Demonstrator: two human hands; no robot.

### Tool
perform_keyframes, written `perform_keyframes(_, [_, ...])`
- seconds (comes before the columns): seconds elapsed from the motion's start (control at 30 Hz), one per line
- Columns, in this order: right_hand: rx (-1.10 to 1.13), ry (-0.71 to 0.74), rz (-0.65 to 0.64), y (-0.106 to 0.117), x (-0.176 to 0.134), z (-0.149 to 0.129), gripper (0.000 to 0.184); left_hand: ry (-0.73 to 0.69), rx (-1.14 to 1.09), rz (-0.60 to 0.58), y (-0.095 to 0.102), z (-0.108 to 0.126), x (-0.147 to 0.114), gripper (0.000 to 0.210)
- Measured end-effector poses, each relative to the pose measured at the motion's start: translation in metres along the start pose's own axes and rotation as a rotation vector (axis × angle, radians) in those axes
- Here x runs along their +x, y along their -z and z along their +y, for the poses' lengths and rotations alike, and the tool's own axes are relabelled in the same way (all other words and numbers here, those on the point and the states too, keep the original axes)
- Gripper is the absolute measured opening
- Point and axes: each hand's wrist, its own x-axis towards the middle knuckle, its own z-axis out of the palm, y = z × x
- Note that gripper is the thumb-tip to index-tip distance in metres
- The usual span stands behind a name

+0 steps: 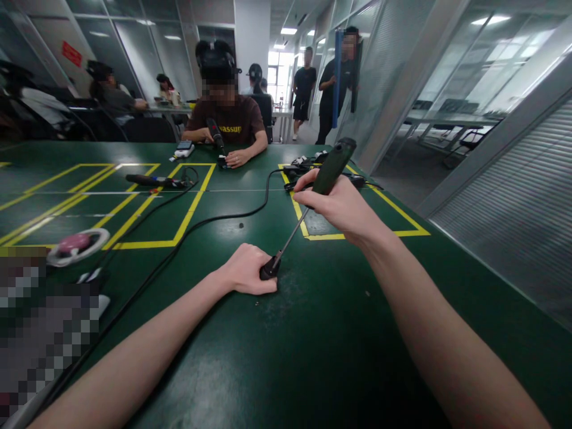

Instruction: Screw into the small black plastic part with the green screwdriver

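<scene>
In the head view, my right hand [342,205] is closed around the dark green handle of a screwdriver [334,165]. The tool is tilted, with its thin metal shaft slanting down and left. Its tip meets a small black part [269,269], whose exact kind I cannot make out. My left hand [251,269] rests on the green table, its fingers wrapped round that black part. The point where tip and part touch is too small to see clearly.
A black cable [214,218] crosses the green table [250,375]. An electric screwdriver [154,180] lies at the left among yellow tape outlines. A white ring-shaped item [102,239] sits nearer. Across the table, a co-worker [227,116] holds another power tool [215,132].
</scene>
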Motion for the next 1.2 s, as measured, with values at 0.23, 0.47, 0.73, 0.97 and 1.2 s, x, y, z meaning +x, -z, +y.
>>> perform_keyframes(0.23, [-0.004,0.037,-0.001,-0.0003,-0.0003,-0.0002,0.007,0.004,0.003,0.011,-0.0035,-0.0025,-0.0014,0.038])
perform_keyframes(0.47, [0.001,0.038,-0.008,0.0000,-0.0008,0.0006,0.006,-0.016,-0.004,0.029,-0.0056,-0.0045,-0.0024,0.037])
perform_keyframes(0.73, [-0.012,0.036,-0.020,0.0004,-0.0015,-0.0018,0.008,-0.040,-0.022,0.070,-0.0083,-0.0071,-0.0032,0.038])
perform_keyframes(0.97, [0.011,0.038,-0.027,-0.0002,-0.0018,-0.0027,0.011,-0.035,-0.037,0.080,-0.0093,-0.0072,-0.0029,0.037])
perform_keyframes(1.2, [0.029,0.039,-0.055,-0.0002,-0.0032,-0.0052,0.020,-0.043,-0.049,0.105,-0.0087,-0.0063,-0.0026,0.037])
